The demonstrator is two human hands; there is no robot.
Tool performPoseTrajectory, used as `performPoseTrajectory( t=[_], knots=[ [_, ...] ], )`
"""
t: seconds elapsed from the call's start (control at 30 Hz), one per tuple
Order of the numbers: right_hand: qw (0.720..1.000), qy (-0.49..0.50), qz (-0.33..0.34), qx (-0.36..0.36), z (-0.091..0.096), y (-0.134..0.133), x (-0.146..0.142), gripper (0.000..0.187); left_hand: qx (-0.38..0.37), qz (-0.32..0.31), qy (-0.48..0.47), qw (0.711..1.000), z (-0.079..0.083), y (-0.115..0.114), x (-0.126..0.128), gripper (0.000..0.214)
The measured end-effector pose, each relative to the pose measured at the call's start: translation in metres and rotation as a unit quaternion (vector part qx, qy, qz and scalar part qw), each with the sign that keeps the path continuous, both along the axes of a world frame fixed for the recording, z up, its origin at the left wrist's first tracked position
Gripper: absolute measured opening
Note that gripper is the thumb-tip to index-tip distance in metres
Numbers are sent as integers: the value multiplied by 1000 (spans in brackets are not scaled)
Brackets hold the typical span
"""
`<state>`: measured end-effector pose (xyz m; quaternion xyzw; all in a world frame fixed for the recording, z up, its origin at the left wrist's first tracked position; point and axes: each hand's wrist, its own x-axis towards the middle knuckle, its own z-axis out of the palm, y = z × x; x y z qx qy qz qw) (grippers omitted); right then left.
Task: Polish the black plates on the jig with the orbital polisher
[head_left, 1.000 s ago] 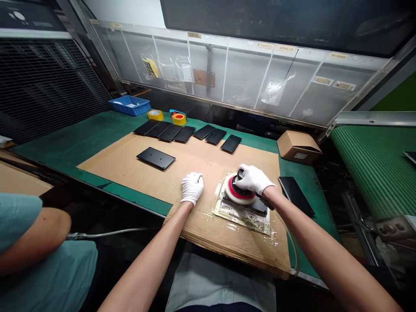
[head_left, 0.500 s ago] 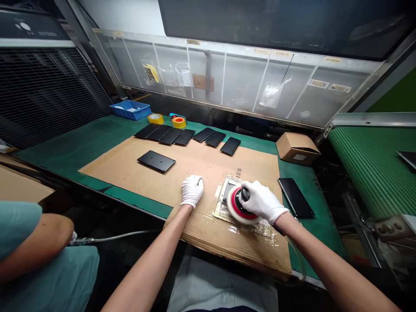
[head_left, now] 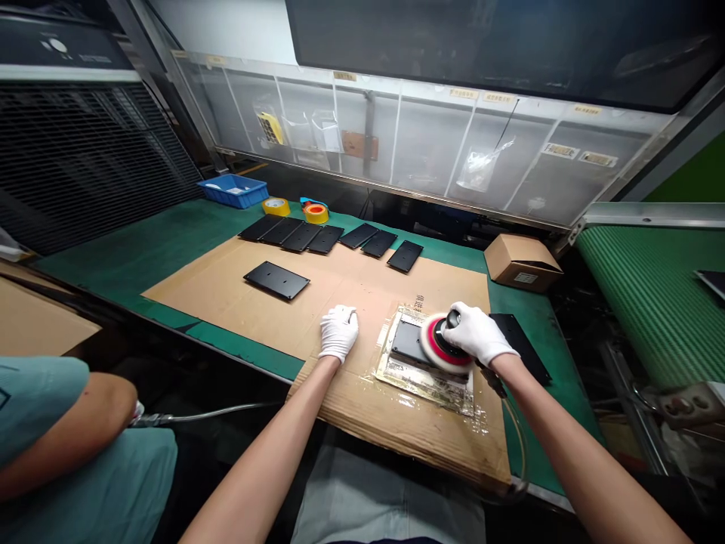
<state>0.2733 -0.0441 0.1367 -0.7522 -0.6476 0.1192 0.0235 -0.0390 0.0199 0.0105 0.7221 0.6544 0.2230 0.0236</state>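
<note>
My right hand (head_left: 481, 332), in a white glove, grips the black top of a round polisher (head_left: 435, 344) with a red ring and a white pad. The polisher's pad covers the right part of a black flat plate (head_left: 406, 340). That plate lies in a taped-down frame (head_left: 424, 387) on stacked cardboard (head_left: 362, 404). To the left of the frame, my gloved left hand (head_left: 338, 332) rests on the cardboard with its fingers curled in. Another black plate (head_left: 276, 280) lies flat farther left, and one more plate (head_left: 521, 344) lies partly behind my right hand.
Several black plates (head_left: 325, 239) line the back of the cardboard sheet. Behind them are tape rolls (head_left: 276, 207) and a blue bin (head_left: 235, 193). A small carton (head_left: 524, 262) stands at the right, beside a green conveyor (head_left: 646, 279). A person's arm (head_left: 107, 412) is at left.
My right hand has moved the polisher right and slightly away from me, so more of the plate's left side shows. My left hand stays on the cardboard. The view has shifted slightly.
</note>
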Motion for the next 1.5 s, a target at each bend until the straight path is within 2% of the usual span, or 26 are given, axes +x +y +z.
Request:
performPoseTrajectory(
  t=[0.13, 0.27, 0.37, 0.53, 0.67, 0.8, 0.97, 1.1, 1.4, 1.5],
  knots=[
    [1000, 28, 0, -8, 0, 24, -13, 35, 5, -2, 2, 1000, -1, 1, 0, 29],
    [999, 39, 28, 1, 3, 32, -39, 35, 9, -3, 5, 1000, -2, 2, -1, 30],
    [998, 29, 57, 12, 7, 23, -57, 34, 8, -4, 5, 1000, -3, 3, -2, 31],
    [996, 21, 82, 22, 12, -12, -70, 31, 6, -8, -10, 1000, -4, 4, -2, 33],
    [995, 6, 88, 48, 7, -41, -60, 33, 5, -10, -12, 1000, -4, 5, -2, 34],
    [995, 4, 67, 73, -1, -65, -37, 38, 2, -3, -9, 1000, -3, 4, 0, 32],
    [996, -31, 47, 71, -10, -84, -11, 35, 2, 1, -12, 1000, -3, 3, 1, 31],
    [996, -41, 46, 68, -11, -83, -14, 36, 5, 0, -21, 1000, -5, 4, 0, 29],
    [986, 5, 146, 81, 1, -58, -78, 32, 32, 9, -92, 995, -12, 4, -6, 31],
    [987, 5, 145, 70, 0, -61, -74, 31, 29, 11, -111, 993, -13, 5, -7, 30]
  ],
)
